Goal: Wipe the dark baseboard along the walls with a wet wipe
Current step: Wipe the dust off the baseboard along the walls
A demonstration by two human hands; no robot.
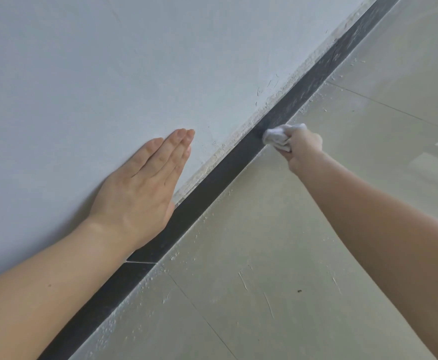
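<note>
Your hands are well apart. Your left hand (140, 188) lies flat on the wall (108, 74), fingers straight and close together, with its lower edge just over the top of the baseboard (212, 183). Your right hand (303, 145), farther along, has its fingers curled round the wet wipe (276, 137) and presses it against the face of the baseboard.

The wall is pale bluish white and fills the upper left. The floor (290, 229), in glossy beige tiles with thin grout lines, takes the lower right.

Between them the baseboard runs as a narrow dark strip, nearly black, from the bottom left to the top right corner. From the wipe back towards you it looks evenly dark. Beyond the wipe it is streaked and clouded with pale grey dust. A thin light joint line crosses it just below your left wrist. Rough whitish crust lines its top edge where it meets the wall.

The wipe is white and bunched into a crumpled wad. Small white specks dot the floor along the foot of the strip.
</note>
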